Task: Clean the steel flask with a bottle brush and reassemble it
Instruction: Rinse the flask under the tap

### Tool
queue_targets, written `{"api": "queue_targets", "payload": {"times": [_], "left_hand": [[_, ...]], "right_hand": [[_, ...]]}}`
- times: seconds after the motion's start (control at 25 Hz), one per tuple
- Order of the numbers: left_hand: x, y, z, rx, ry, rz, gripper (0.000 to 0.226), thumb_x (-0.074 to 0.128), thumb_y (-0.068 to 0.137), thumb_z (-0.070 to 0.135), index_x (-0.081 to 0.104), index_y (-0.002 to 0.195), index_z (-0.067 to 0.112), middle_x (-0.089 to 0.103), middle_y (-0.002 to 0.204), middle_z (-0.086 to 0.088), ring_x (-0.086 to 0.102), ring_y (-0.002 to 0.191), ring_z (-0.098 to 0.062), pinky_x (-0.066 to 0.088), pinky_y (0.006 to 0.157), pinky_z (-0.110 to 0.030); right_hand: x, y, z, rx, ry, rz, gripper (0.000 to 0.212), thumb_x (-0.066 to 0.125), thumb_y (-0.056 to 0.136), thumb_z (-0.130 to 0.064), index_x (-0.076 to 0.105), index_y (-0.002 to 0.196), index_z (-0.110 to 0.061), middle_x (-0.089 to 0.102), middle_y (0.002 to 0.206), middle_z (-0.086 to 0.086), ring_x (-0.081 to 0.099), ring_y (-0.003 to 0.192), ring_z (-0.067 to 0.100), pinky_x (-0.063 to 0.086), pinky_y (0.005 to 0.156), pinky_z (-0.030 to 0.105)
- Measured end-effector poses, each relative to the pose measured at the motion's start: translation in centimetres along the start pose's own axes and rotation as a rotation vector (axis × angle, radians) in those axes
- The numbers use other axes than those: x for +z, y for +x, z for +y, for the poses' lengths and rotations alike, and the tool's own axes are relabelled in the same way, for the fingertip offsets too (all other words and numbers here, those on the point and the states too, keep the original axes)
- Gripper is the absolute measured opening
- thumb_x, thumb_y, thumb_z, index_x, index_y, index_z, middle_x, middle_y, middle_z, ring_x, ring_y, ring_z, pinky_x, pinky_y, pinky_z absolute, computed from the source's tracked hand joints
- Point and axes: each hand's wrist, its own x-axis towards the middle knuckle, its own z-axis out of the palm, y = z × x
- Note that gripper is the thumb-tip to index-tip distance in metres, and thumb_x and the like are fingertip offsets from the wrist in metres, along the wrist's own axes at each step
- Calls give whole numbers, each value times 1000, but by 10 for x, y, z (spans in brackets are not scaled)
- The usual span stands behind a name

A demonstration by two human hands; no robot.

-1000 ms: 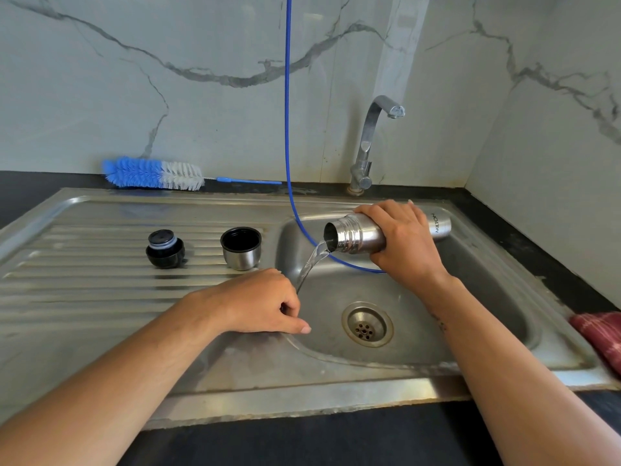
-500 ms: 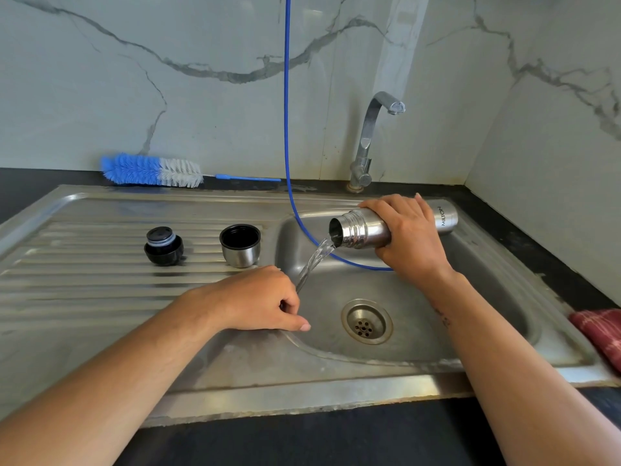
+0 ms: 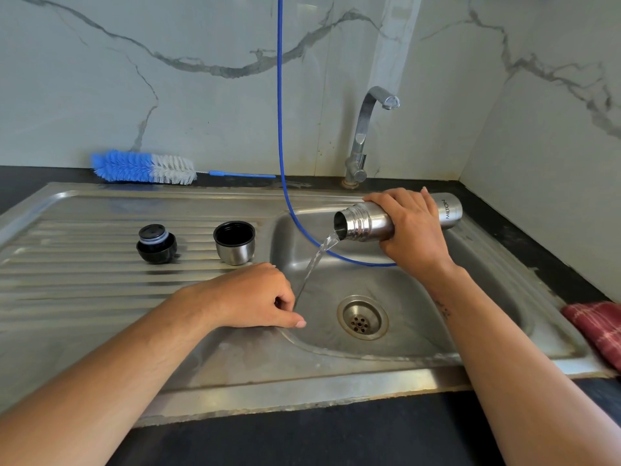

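A: Head view, the only one. Right hand (image 3: 411,227) wraps round the middle of the steel flask (image 3: 373,220), fingers curled over the top, thumb beneath. Flask lies nearly level above the sink basin (image 3: 470,297), mouth pointing left and tipped slightly down, base toward the right wall. "MILTON" reads on the base end.

B: Anything leaving the mouth?

A: A thin stream of water (image 3: 317,255) falls from the open mouth into the basin, landing left of the drain (image 3: 362,318).

B: Left hand?

A: Left hand (image 3: 250,299) rests on the sink's rim where draining board (image 3: 84,274) meets basin. Fingers curled under, loosely fisted, thumb stretched along the edge. It holds nothing that I can see.

B: Flask's other parts?

A: On the ribbed draining board, well apart from the flask: a black stopper (image 3: 156,243) at left, and just right of it the steel cup lid (image 3: 234,243), standing open side up, dark inside. The two do not touch.

B: Brush?

A: Bottle brush (image 3: 144,167) lies behind the sink along the wall, blue and white bristles left, thin blue handle pointing right.

B: Other items?

A: Blue hose (image 3: 279,95) hangs down the wall and curves into the basin behind the flask. Tap (image 3: 364,136) stands behind the basin. A red cloth (image 3: 594,326) sits at the right edge.
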Motion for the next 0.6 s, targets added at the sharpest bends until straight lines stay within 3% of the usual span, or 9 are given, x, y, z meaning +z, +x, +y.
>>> {"api": "queue_targets", "payload": {"times": [0.6], "left_hand": [[0, -1, 1, 3, -12, -4, 59, 50, 77, 76, 67, 67, 20, 66, 67, 6, 61, 68, -14, 51, 98, -47]], "right_hand": [[0, -1, 2, -6, -28, 20, 75, 80, 74, -6, 55, 140, -30, 59, 129, -2, 48, 129, 25, 6, 125, 52]]}}
